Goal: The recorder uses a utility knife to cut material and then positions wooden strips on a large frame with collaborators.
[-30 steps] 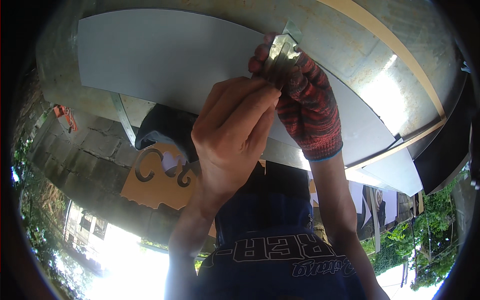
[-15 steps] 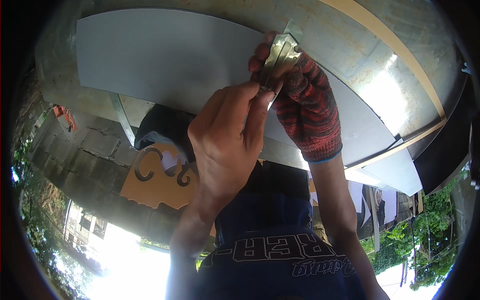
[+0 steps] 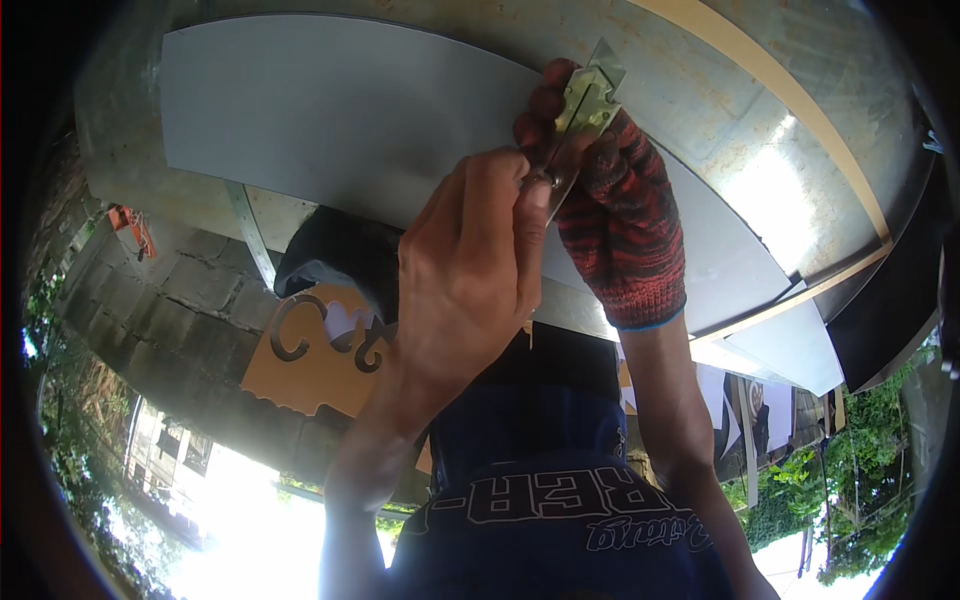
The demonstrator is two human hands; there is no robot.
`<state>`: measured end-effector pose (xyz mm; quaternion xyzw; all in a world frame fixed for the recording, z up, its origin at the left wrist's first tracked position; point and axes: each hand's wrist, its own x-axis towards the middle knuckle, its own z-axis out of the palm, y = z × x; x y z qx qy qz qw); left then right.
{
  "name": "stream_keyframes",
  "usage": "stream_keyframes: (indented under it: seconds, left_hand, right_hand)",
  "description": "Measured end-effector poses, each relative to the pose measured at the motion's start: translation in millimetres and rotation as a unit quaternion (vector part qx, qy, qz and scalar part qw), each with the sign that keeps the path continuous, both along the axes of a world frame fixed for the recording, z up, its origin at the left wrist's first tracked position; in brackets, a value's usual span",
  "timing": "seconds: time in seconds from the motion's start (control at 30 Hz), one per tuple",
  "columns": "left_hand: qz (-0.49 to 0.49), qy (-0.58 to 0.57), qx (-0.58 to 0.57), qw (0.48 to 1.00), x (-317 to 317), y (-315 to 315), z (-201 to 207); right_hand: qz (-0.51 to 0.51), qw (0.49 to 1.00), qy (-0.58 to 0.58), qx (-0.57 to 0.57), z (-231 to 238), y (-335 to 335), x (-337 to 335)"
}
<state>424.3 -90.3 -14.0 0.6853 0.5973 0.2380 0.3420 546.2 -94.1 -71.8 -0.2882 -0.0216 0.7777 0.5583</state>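
Observation:
A metal utility knife [image 3: 584,112] is held over the grey sheet [image 3: 320,105], its pointed blade tip slanting up and away to the right. My right hand [image 3: 630,225], in a red and black knitted glove, is closed round the knife's body from the right. The glove's fingertips show on the knife's left side. My bare left hand [image 3: 470,240] pinches the near end of the same knife between thumb and fingers. A small round part shows by the thumb tip; the rest of the pinch is hidden.
The grey sheet lies on a worn metal table [image 3: 720,90]. A curved tan strip [image 3: 800,100] runs along the right. Below the table's near edge are a dark cloth [image 3: 340,260], a metal strip [image 3: 250,235] and an orange-brown sheet with curled cutouts [image 3: 290,375] on block paving.
Both hands have shifted slightly to the right together with the knife. My left hand has moved further than the right and still pinches the near end.

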Motion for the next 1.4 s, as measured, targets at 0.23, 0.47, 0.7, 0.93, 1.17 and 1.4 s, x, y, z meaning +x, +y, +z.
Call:
stream_keyframes:
  seconds: [0.23, 0.47, 0.7, 0.93, 1.17, 1.4]
  left_hand:
    - [-0.040, 0.036, -0.154, 0.987, -3, 2, 4]
    - [-0.053, 0.032, -0.107, 0.992, -2, 3, -1]
    - [-0.065, 0.021, -0.084, 0.994, -7, 0, -5]
    - [0.039, 0.010, -0.151, 0.988, 6, 0, 4]
    - [0.045, -0.068, -0.062, 0.995, 8, 2, 3]
    - [-0.028, -0.090, -0.002, 0.996, 10, 8, 8]
  right_hand:
    - [0.034, 0.997, -0.061, -0.020, 10, 2, 3]
    - [-0.002, 0.994, -0.100, -0.045, 17, -3, -6]
    - [-0.026, 0.992, -0.091, -0.083, 27, 4, -9]
    - [0.008, 0.960, -0.280, 0.009, 37, -1, -18]
    - [0.031, 0.921, -0.376, -0.095, 91, 7, -23]
    - [-0.116, 0.958, -0.212, -0.156, 101, 27, -27]
